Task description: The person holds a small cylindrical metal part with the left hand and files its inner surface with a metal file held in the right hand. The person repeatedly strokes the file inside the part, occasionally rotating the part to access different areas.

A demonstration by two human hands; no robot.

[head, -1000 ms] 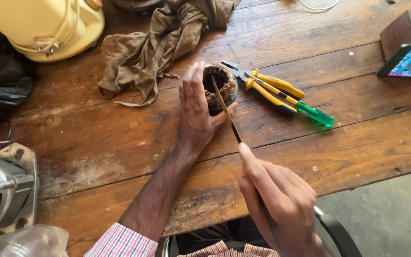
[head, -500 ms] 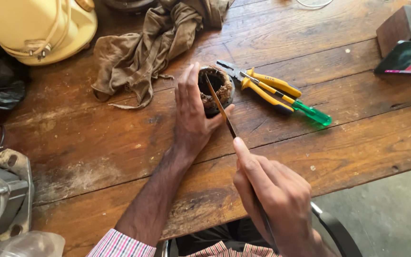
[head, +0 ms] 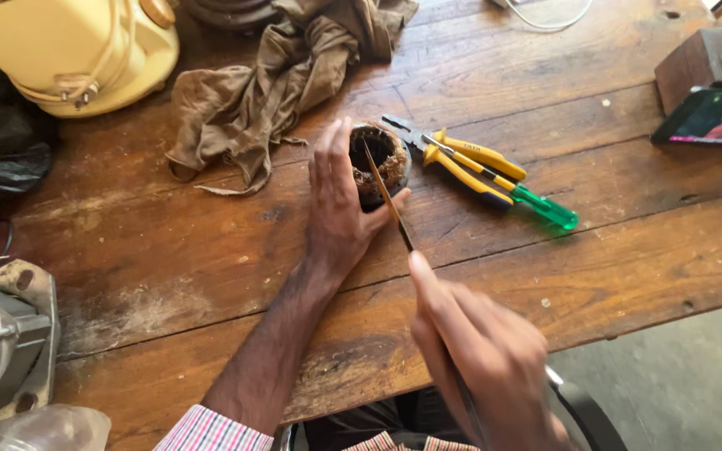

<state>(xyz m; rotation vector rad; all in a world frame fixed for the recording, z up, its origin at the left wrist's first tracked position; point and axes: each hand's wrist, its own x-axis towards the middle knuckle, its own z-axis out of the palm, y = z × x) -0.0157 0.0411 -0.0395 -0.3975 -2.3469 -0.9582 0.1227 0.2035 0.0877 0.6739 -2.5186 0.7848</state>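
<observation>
- Gripping a thin metal rod (head: 388, 196) near the desk's (head: 211, 250) near edge, the right hand (head: 486, 359) is closed around its lower end, index finger laid along the shaft; the rest of the grasp is blurred, so how the other fingers sit is hard to tell.
- The rod slants up and away, its tip resting inside the mouth of a small dark round part (head: 378, 163) that looks like a grimy cup or winding.
- The left hand (head: 340, 205) lies mid-desk, fingers spread flat along the part's left side and thumb curled against its near side, steadying it on the wood.
- The step in hand appears to be scraping or prying inside the part; any further stroke calls for firm bracing and a controlled tip.
- Just right of the part lie yellow-handled pliers (head: 470, 163) and a green-handled screwdriver (head: 536, 205).
- Toward the far edge sits a crumpled brown rag (head: 269, 92), with a cream-coloured container (head: 68, 50) at the far-left corner.
</observation>
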